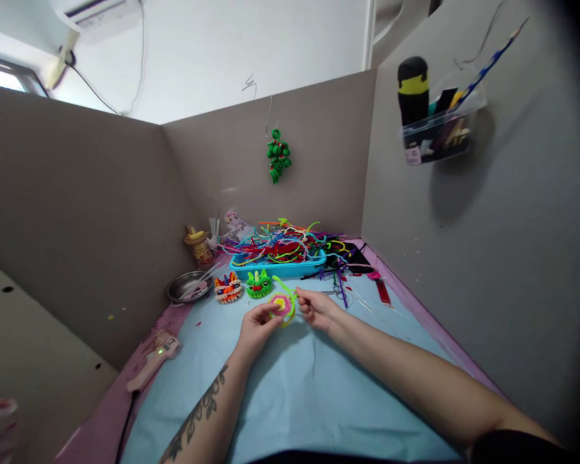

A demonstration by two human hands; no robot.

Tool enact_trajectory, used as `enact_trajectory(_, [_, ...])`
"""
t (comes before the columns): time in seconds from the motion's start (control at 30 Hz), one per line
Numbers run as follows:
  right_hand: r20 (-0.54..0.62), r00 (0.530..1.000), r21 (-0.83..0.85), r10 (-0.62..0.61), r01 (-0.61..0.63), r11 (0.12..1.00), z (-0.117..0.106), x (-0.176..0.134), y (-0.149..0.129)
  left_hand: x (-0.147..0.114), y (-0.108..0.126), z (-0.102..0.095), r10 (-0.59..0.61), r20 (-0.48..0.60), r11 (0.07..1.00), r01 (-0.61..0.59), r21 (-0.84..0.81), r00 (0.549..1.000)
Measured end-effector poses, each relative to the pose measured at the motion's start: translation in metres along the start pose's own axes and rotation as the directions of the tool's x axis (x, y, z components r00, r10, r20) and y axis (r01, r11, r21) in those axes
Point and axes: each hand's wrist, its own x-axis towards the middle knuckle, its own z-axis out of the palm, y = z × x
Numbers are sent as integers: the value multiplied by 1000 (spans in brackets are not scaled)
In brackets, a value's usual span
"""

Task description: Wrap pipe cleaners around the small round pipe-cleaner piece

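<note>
My left hand (257, 330) holds a small round piece of coiled pipe cleaner (286, 301), yellow in the centre, then pink, with yellow-green at its rim. A loose bright green pipe cleaner end (282, 283) sticks up from it. With fingers pinched together, my right hand (315, 310) grips the green strand at the coil's right edge; the exact grip is partly hidden by the fingers. Just beyond the coil sit a green animal head of pipe cleaners (259, 285) and an orange-and-cream one (228, 289).
A blue tray (280, 268) piled with coloured pipe cleaners stands at the back. Left are a metal bowl (176, 291), a cup (200, 248) and a corded glue gun (153, 366). A red strip (383, 291) lies right. Grey partitions enclose the table; a clear bin (439, 145) hangs right.
</note>
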Motion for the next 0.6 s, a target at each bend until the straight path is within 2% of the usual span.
enact_trajectory(0.1, [7, 1000, 20, 5, -5, 1000, 0, -1, -2, 0, 1, 1, -12, -2, 999, 12, -30, 1000])
enact_trajectory(0.17, [17, 999, 4, 51, -51, 999, 1, -2, -1, 1, 1, 1, -23, -18, 998, 22, -56, 1000])
enact_trajectory(0.33, [10, 990, -128, 139, -136, 982, 5, -7, 5, 2, -2, -1, -26, -41, 996, 22, -91, 999])
enact_trajectory(0.47, [8, 994, -208, 111, -107, 972, 6, -12, 7, 3, -3, -2, -16, -41, 996, 13, -87, 999])
enact_trajectory(0.6, [27, 1000, -172, -8, 12, 985, 8, -13, 15, 2, -2, 0, -30, -70, 995, 23, -93, 997])
